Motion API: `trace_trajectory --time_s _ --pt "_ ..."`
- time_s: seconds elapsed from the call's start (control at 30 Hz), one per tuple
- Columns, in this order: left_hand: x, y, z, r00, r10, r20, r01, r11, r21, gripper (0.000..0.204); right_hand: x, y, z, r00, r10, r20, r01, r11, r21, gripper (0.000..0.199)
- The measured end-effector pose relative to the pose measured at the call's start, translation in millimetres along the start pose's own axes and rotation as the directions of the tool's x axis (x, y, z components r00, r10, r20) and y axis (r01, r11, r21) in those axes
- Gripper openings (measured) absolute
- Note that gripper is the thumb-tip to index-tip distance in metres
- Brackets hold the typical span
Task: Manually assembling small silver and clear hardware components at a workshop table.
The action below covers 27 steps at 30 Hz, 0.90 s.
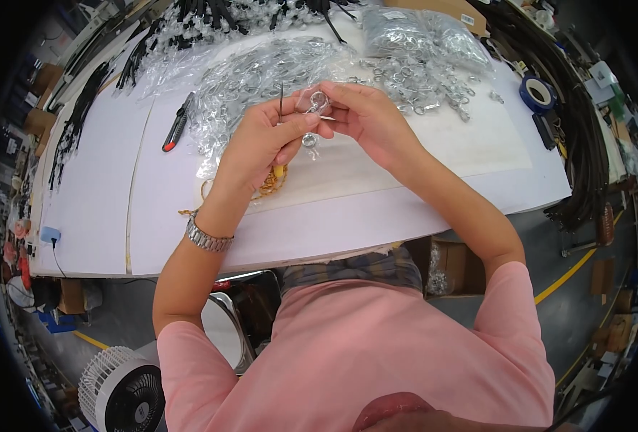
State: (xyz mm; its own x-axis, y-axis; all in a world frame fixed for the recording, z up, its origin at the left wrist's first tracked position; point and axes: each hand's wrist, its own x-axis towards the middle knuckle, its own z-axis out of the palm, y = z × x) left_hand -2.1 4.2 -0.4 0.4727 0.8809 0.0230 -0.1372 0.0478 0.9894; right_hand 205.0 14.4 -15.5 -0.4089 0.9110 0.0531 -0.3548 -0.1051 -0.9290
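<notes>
Above the middle of the table, my two hands meet around a metal ring point(319, 100) in thin clear plastic. My left hand point(272, 133) is closed, with a thin dark metal shaft standing up past its fingers. Below that palm shows a yellow handle point(279, 171), which seems to belong to the same tool; its kind is unclear. My right hand point(366, 115) pinches the plastic and ring with its fingertips. A small round metal fitting point(309, 140) hangs just under the fingers. A yellow-orange beaded cord point(268, 186) lies beneath my left wrist.
A heap of bagged metal rings point(243, 79) spreads behind my hands, with loose metal fittings point(420, 86) to the right. A box cutter point(179, 122) lies left, blue tape point(537, 94) right. Black straps point(77, 129) line the left side. A fan point(121, 392) stands below left.
</notes>
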Motion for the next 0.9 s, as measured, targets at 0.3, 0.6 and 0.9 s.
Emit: trace_trajectory --time_s 0.3,0.6,0.9 --pt "-1 3 -2 0.968 0.089 -0.236 -0.076 0.995 0.064 0.028 -2 -12 5 0.989 -0.065 -0.135 0.087 0.982 0.165 0.036" --pt "-4 9 8 0.940 0.120 -0.318 -0.089 0.990 0.112 0.025 -3 -10 6 0.989 -0.021 -0.144 0.041 0.990 0.137 0.037" --pt "-6 7 22 0.913 0.223 -0.341 -0.146 0.961 0.235 0.032 -6 -2 17 0.992 -0.088 -0.092 0.101 0.985 0.142 0.034"
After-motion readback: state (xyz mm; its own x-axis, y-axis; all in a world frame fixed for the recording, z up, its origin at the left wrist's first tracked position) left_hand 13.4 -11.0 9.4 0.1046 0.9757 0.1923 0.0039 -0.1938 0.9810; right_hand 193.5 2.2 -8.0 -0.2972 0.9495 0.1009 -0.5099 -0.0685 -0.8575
